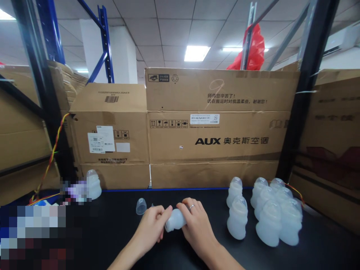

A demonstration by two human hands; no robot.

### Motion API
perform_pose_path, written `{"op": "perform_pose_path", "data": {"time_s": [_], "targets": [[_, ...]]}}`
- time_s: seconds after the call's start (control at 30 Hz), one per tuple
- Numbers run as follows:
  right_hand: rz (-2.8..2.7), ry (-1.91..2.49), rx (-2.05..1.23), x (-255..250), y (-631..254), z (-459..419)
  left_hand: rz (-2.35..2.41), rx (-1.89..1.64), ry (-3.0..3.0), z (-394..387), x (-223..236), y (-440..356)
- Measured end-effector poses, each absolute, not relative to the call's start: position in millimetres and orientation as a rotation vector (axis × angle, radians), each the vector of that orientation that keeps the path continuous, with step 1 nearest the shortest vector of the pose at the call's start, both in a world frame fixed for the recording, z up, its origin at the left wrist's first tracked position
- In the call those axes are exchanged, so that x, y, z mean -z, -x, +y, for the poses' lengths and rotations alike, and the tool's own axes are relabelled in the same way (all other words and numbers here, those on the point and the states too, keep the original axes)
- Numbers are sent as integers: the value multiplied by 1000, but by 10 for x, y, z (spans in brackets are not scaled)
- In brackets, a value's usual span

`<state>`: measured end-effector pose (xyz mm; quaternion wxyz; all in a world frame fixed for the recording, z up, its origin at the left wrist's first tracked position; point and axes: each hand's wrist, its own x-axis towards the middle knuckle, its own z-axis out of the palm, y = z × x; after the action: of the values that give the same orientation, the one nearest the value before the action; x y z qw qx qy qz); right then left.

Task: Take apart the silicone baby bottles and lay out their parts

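A frosted white baby bottle (174, 220) lies on its side between my two hands, just above the black tabletop. My left hand (154, 222) is closed round its left end, thumb along the top; its fingers hide that end. A small pale tip (152, 205) shows just behind the left knuckles, too little to name. My right hand (195, 217), with a ring on one finger, wraps the bottle's right end and covers it. A clear dome cap (141, 206) stands on the table beyond my left hand, apart from it.
Several capped bottles (268, 223) stand grouped at the right, with another bottle (237, 217) nearer my right hand. One more bottle (93, 185) stands at the back left beside a blurred patch. Cardboard (219, 153) walls the table's back; dark rack posts (300, 82) rise at the sides.
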<state>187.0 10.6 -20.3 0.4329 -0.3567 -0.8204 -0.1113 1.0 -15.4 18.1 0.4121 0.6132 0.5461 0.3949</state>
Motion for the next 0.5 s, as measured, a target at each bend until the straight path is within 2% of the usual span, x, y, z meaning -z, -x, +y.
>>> {"op": "perform_pose_path", "data": {"time_s": [0.23, 0.37, 0.5], "targets": [[-1939, 906, 234, 255, -1884, 100, 1107, -604, -1209, -173, -46, -93], [-1912, 1005, 156, 240, -1904, 89, 1020, -668, -1177, -287, -63, -203], [-1955, 1051, 135, 236, -1934, 100, 1195, -858, -1262, -315, -12, -319]]}}
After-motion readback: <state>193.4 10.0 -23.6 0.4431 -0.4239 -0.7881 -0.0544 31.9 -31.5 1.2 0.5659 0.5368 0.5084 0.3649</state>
